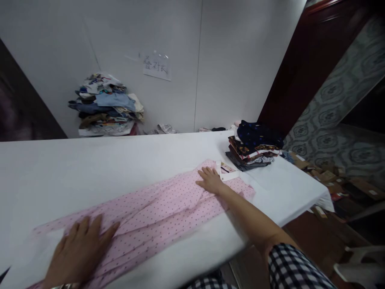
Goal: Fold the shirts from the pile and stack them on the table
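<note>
A pink shirt with small dark dots (pixel 168 202) lies stretched lengthwise across the white-covered table, its white collar (pixel 230 175) toward the right. Shallow creases run along its body. My left hand (pixel 82 249) rests on the lower part of the shirt at the left, fingers spread. Up near the collar, my right hand (pixel 210 180) lies flat on the fabric with its fingers apart. Neither hand grips the cloth. The shirt's near left corner runs out of view below my left hand.
Folded clothes form a stack (pixel 252 146) on the table's right end. Behind the far edge stands a taller clothing pile (pixel 106 106). A handwritten paper sign (pixel 157 66) hangs on the wall. Cardboard boxes (pixel 361 186) and a white plastic chair (pixel 361 267) are at the right.
</note>
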Demonstrator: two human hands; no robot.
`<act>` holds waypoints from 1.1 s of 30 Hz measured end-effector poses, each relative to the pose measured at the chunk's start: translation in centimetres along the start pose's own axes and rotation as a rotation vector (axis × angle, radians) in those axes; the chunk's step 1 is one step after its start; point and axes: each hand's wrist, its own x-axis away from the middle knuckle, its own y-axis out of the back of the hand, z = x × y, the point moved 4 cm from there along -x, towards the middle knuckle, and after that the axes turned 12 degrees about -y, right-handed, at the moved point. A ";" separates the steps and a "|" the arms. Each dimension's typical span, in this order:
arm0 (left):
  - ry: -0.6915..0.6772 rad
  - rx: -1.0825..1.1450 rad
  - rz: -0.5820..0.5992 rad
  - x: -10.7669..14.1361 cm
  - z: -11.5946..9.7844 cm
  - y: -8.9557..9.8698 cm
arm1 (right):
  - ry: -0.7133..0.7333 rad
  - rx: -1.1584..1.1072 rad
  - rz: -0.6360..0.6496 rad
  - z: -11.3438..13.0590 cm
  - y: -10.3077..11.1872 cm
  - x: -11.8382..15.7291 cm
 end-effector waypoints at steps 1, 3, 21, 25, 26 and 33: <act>-0.015 -0.040 -0.008 -0.1 -0.3 0.1 | -0.013 0.006 0.016 -0.6 -0.4 -0.4; -0.039 -0.121 -0.018 -0.3 -1.3 0.7 | 0.000 0.012 0.039 -1.5 -1.1 -0.9; 0.482 0.213 0.247 -1.4 6.3 6.6 | 0.420 0.193 0.242 11.5 -5.1 6.5; 0.492 0.251 0.314 -2.5 6.4 5.9 | 0.426 0.239 0.210 10.6 -7.2 6.5; 0.497 0.276 0.329 -2.6 6.4 5.9 | 0.432 0.241 0.194 10.3 -7.4 6.4; 0.473 0.687 0.367 -1.7 7.2 8.5 | 0.424 0.228 0.191 10.5 -7.0 6.6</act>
